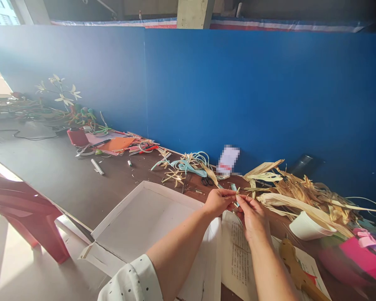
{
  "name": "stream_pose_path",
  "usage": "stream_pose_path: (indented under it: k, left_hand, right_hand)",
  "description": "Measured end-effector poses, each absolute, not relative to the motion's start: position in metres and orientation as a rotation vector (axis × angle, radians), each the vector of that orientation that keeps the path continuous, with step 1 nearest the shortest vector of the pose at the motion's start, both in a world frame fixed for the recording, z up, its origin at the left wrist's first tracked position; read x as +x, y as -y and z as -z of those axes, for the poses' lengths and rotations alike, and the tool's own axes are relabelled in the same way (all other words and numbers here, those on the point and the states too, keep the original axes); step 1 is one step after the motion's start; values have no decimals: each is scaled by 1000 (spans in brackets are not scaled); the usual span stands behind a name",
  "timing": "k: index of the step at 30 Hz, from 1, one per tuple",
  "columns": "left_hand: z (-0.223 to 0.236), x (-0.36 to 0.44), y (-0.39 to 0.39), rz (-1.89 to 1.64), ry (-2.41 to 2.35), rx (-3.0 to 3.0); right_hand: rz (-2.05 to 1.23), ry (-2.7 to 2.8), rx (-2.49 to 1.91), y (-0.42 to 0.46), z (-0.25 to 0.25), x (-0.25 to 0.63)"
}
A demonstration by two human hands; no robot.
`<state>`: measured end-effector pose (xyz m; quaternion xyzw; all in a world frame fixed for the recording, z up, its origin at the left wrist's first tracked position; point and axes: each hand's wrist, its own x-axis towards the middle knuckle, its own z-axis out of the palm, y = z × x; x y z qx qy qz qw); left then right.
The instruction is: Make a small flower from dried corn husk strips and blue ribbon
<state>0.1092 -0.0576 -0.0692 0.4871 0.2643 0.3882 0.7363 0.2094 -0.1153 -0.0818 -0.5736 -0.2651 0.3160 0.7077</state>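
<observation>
My left hand (217, 202) and my right hand (253, 213) meet above the table, fingertips pinched together around a small pale strip (237, 191). It looks like a bit of corn husk, but most of it is hidden by the fingers. Something light blue shows beside the right fingers; I cannot tell if it is held. Under my left forearm lies an open white cardboard box (138, 217). Printed paper (236, 246) is beneath my right hand. Just beyond the hands are black-handled scissors (207, 181) and dried corn husks (303, 194).
A white cup (310, 225), a yellow glue gun (293, 263) and a pink container (363, 259) stand at the right. Star-shaped husk flowers (175, 177) and blue ribbon (191, 166) lie ahead. A blue partition (253, 92) borders the table; a red plastic chair (28, 209) is at left.
</observation>
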Motion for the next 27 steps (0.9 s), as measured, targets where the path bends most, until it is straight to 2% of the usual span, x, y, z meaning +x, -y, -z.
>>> stream_pose_path:
  k: [10,27]
  left_hand:
    - [70,108,58,-795,-492,977]
    - [67,102,53,-804,-449,880]
  right_hand:
    - [-808,498,-1202,118,71,199]
    - [-744,536,-1265,115,74,190]
